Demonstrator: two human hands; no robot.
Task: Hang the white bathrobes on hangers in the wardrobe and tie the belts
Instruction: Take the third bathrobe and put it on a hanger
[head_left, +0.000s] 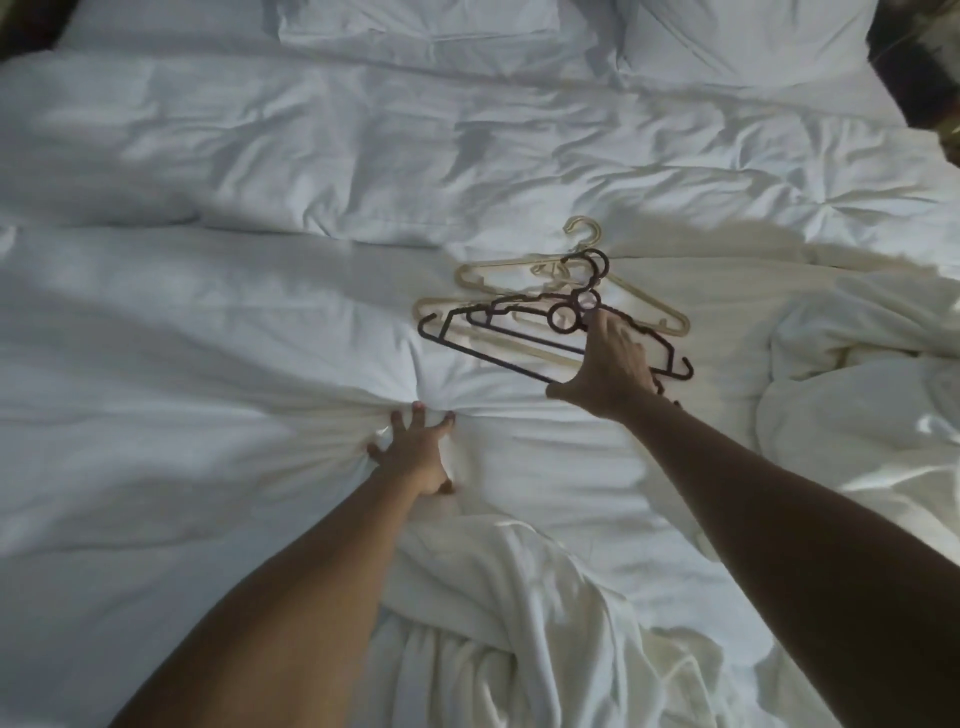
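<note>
We're leaning over a bed covered in a rumpled white duvet, two white pillows at the far edge. Our left hand is planted on the duvet, fingers spread and straight, pressing the fabric down so creases radiate from it; it grasps nothing. Our right hand is on the pile of plastic hangers, fingers reaching onto the dark brown plastic hanger, thumb stuck out to the left; we can't tell whether the fingers actually curl round the hanger bar or just rest on it. Dark hanger lies on top of the cream plastic hangers, hooks pointing toward the pillows, all of them lying on the duvet right of centre. White bathrobe fabric is bunched on the bed at the near edge between our forearms, and another crumpled white bundle sits at the right edge, just beside the hangers. No wardrobe in view.
</note>
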